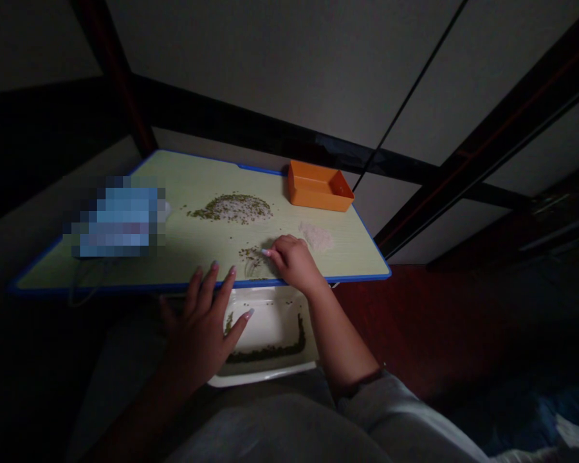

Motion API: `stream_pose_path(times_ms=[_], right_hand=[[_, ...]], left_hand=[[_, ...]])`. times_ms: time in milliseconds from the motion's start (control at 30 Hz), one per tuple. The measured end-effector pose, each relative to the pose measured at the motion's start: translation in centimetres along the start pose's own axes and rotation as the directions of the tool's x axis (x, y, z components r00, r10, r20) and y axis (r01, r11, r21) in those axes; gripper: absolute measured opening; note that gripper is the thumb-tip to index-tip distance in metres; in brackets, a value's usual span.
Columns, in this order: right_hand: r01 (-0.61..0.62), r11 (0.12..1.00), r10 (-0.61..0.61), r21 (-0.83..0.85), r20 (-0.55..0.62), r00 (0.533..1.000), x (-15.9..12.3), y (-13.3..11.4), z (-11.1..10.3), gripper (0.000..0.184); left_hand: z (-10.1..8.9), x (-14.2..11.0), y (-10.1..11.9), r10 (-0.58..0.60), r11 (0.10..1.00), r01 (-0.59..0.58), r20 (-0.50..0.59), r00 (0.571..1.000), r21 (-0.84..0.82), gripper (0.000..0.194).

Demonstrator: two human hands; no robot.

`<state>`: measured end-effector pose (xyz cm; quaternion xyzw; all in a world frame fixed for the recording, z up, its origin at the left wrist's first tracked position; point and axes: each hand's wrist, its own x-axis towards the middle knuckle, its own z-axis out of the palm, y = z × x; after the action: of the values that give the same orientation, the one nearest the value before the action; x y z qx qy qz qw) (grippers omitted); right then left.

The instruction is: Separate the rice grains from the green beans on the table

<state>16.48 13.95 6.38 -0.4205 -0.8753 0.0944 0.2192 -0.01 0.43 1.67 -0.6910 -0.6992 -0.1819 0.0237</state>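
My right hand [293, 258] rests on the small table near its front edge, fingers curled in, thumb and index close together. What is between them, if anything, is too small to make out. Just left of it lies a small scatter of green beans [249, 253]. Farther back spreads a larger pile of green beans mixed with white grains [236, 208]. Beyond my right hand is a heap of white grains [317, 235], rice-like. My left hand [205, 321] has its fingers spread at the table's front edge. Below the edge a white tub [265, 378] has green beans along its inner sides.
An orange open box [321, 193] stands at the table's back right corner. A blurred blue packet [120, 217] lies on the left. The pale tabletop [183, 173] has a blue rim, with cabinet panels [294, 64] behind it. Dark red floor [405, 321] shows at right.
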Motion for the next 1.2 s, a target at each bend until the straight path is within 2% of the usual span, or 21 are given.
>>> stream_pose_path(times_ms=[333, 567, 767, 967, 1200], right_hand=[[-0.015, 0.999, 0.019, 0.052, -0.07, 0.997, -0.3, 0.6, -0.1, 0.024], [-0.234, 0.97, 0.216, -0.07, -0.199, 0.956, -0.7, 1.4, -0.8, 0.025], [-0.243, 0.964, 0.225, -0.11, -0.148, 0.963, -0.8, 1.3, -0.9, 0.024], [-0.284, 0.948, 0.263, -0.145, -0.151, 0.953, -0.8, 1.1, -0.9, 0.023], [-0.267, 0.954, 0.251, -0.135, -0.119, 0.96, -0.8, 1.2, -0.8, 0.022]], left_hand=[[0.1, 0.1, -0.2, -0.007, 1.0, 0.007, -0.002, 1.0, -0.005, 0.062], [0.1, 0.0, -0.2, -0.013, 1.0, 0.013, 0.005, 1.0, -0.004, 0.061], [0.1, 0.0, -0.3, -0.019, 1.0, 0.019, -0.004, 1.0, 0.0, 0.06], [0.4, -0.1, -0.4, -0.001, 1.0, 0.002, -0.022, 1.0, 0.012, 0.061], [0.4, 0.0, -0.3, -0.017, 1.0, 0.017, -0.019, 1.0, -0.008, 0.06]])
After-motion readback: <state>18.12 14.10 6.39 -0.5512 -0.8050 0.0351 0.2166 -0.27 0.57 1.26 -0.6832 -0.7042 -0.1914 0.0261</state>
